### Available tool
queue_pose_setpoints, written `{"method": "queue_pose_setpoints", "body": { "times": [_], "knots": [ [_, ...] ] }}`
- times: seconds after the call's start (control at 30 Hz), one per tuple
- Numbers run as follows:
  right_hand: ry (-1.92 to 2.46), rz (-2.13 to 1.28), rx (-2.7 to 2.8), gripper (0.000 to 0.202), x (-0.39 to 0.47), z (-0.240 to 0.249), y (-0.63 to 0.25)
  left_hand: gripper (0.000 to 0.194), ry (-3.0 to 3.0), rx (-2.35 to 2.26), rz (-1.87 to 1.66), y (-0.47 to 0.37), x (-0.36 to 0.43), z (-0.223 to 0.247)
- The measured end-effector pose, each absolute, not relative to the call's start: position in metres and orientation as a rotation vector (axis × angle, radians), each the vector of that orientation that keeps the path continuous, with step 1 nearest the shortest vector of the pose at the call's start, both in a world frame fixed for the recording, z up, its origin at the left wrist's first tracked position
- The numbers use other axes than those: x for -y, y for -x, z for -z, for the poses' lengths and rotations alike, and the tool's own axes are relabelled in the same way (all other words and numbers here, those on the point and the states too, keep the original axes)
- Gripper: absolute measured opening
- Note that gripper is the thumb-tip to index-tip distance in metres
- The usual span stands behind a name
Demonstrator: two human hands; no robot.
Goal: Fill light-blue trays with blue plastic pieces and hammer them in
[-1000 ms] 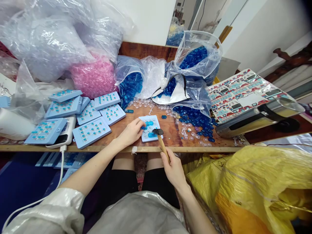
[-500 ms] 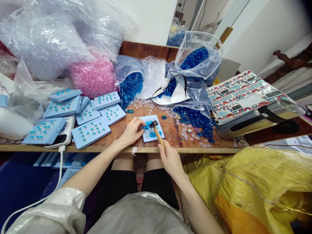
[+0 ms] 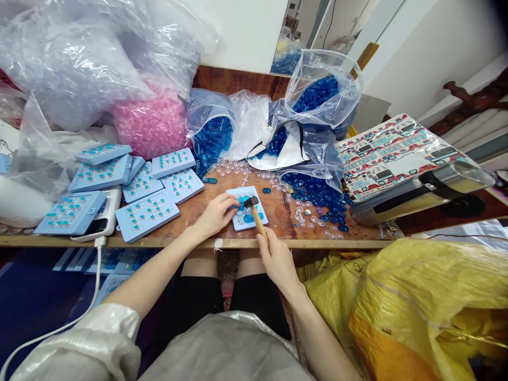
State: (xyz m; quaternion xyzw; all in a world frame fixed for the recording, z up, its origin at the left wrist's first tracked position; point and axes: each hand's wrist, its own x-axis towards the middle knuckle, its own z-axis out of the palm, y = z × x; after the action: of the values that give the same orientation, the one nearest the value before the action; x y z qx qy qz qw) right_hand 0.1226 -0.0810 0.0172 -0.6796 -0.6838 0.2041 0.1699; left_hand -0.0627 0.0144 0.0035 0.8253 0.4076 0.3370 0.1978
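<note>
A pale blue plastic panel (image 3: 237, 225) lies near the table's front edge, with translucent blue pieces on its face. The fingers of my left hand (image 3: 215, 216) are pinched at its left side, on a small translucent blue plastic piece (image 3: 241, 203) partly hidden by the fingertips. My right hand (image 3: 275, 257) is wrapped round the wooden handle of a small hammer (image 3: 260, 225). The dark hammer head is over the panel, close to the blue pieces and right of my left fingertips. Whether it touches them I cannot tell.
Similar blue panels (image 3: 146, 214) are stacked at left beside a white device (image 3: 109, 217) with a cable. Bags of blue pieces (image 3: 214, 135) and pink pieces (image 3: 148, 121) stand behind. Loose blue pieces (image 3: 317, 193), a sticker sheet stack (image 3: 400, 153) and a metal cylinder (image 3: 420, 193) are at right.
The view has shifted very slightly. My left fingertips have moved a little at the blue piece, while the hammer stays in nearly the same place over the panel.
</note>
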Motion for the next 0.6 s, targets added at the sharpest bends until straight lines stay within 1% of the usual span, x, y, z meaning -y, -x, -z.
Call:
{"method": "queue_pose_setpoints", "body": {
  "times": [0.1,0.23,0.33,0.5,0.6],
  "knots": [
    [1.89,-0.584,1.945,0.036,0.08,-0.02,-0.123,0.013,-2.22,-1.203,-0.933,0.062,-0.013,-0.005],
    [1.868,-0.511,1.969,0.036,0.076,-0.023,-0.122,0.026,-2.092,-1.238,-0.952,0.059,-0.013,-0.005],
    [1.913,-0.525,2.027,0.032,0.074,-0.026,-0.124,0.034,-2.067,-1.215,-0.941,0.06,-0.013,-0.003],
    [1.773,-0.659,1.784,0.033,0.079,-0.028,-0.138,0.033,-2.227,-1.296,-0.961,0.058,-0.011,-0.008],
    [1.752,-0.749,1.597,0.035,0.084,-0.022,-0.149,0.053,-2.443,-1.352,-0.882,0.039,-0.014,-0.012]
  ]
}}
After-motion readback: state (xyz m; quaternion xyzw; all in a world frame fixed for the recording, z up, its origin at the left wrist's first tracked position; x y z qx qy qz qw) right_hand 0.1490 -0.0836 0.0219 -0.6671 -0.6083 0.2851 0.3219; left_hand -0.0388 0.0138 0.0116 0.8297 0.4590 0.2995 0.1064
